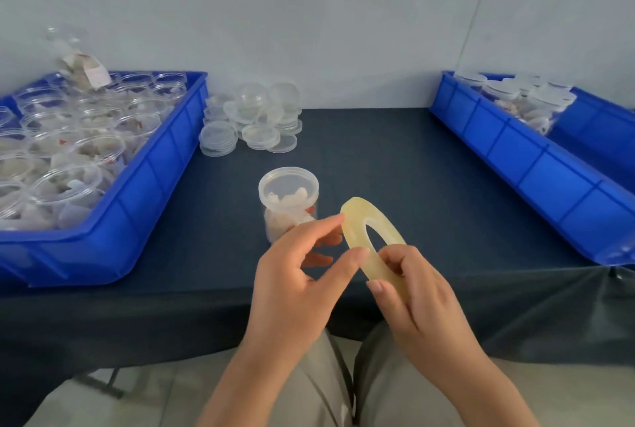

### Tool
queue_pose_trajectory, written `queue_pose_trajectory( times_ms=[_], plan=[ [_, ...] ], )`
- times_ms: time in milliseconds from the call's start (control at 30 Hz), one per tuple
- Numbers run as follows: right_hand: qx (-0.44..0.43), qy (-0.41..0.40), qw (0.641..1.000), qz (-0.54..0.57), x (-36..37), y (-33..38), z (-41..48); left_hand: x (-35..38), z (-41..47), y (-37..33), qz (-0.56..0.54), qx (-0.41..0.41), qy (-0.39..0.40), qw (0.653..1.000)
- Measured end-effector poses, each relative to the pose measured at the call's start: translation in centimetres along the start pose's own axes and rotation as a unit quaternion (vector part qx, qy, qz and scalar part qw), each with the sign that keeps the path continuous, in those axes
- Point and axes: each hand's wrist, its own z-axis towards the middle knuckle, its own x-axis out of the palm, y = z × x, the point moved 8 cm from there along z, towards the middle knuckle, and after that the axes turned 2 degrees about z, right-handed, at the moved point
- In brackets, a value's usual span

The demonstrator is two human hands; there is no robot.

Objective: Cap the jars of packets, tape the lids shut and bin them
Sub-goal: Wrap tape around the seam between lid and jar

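Dark table (395,158), capped jar (288,200) centre; L hand (295,286) & R hand (422,292), fingers tight on tape roll (352,224)

Walled in on the left by a blue bin (147,186) of open jars (98,148) and on the right by a second blue bin (515,155). Free to pass over the bare dark tablecloth (412,165) between them, far edge to near. Blocked far left of centre by stacked lids (251,124); nearer, by a capped jar (288,196) just beside the tape roll (355,220).
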Motion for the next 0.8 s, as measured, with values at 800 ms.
queue_pose_trajectory(
  times_ms=[800],
  plan=[
    [-0.013, 0.156, 0.969, 0.192, 3.3, 3.1, 2.0, -1.3, 0.9, -1.3, 0.171, 0.085, 0.007, 0.982]
  ],
)
